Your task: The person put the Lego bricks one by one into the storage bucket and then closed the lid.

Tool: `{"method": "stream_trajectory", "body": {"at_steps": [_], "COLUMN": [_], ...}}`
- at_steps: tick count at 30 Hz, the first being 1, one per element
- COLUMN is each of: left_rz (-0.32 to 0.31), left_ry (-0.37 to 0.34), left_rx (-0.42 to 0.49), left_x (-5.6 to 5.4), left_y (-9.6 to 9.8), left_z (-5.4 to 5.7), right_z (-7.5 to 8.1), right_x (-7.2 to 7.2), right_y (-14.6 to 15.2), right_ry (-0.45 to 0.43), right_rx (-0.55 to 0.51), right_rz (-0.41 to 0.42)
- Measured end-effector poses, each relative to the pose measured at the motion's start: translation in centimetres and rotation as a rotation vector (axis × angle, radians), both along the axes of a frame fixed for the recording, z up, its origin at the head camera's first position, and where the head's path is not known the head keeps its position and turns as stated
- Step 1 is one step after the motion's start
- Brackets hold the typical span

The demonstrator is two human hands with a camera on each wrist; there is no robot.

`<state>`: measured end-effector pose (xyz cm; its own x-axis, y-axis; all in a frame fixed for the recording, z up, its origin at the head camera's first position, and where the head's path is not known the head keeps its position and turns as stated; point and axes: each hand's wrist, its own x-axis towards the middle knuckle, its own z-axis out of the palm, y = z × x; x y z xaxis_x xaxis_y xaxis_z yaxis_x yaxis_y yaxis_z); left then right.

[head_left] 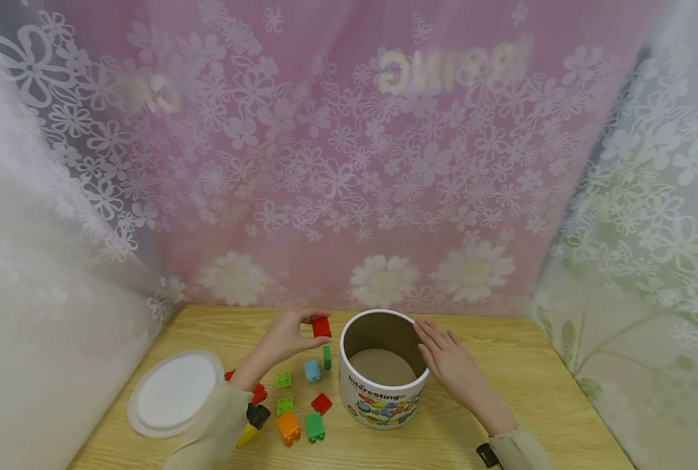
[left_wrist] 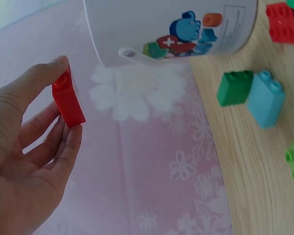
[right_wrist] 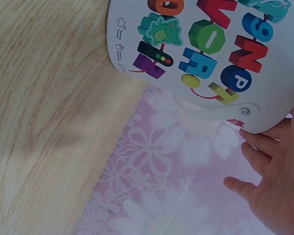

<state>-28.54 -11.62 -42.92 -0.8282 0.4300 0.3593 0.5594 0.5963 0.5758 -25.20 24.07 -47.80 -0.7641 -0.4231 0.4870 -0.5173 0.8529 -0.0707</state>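
Note:
My left hand pinches a red toy brick between thumb and fingertips, held up just left of the bucket's rim. In the left wrist view the red brick shows its narrow side, with studs toward the thumb. The white printed bucket stands upright and lidless, its visible floor bare. Against the bucket's right rim rests my right hand, fingers extended. From the right wrist, the fingers of the right hand lie along the edge of the bucket, by its handle pivot.
Left of the bucket lie several loose bricks, among them a light blue brick, a green brick, an orange brick and a red brick. A round white lid lies farther left. A flowered curtain hangs behind the table.

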Motion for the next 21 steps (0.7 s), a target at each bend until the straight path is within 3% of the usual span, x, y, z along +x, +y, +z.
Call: {"method": "stream_trajectory", "body": {"at_steps": [9, 15, 21], "left_rz": [-0.092, -0.161, -0.166], "left_ry": [-0.029, 0.051, 0.093], "left_rx": [0.035, 0.032, -0.029], "left_x": [-0.9, -1.7, -2.1], "left_y": [4.1, 6.7, 9.0], "left_z": [0.2, 0.1, 0.1], "right_z": [0.0, 0.0, -0.2], "right_x": [0.2, 0.0, 0.0], "right_y": [0.0, 0.0, 0.0], "right_ry": [-0.007, -0.041, -0.038], "right_rx": [0.006, 0.000, -0.004], "right_rz": [-0.001, -0.013, -0.022]}}
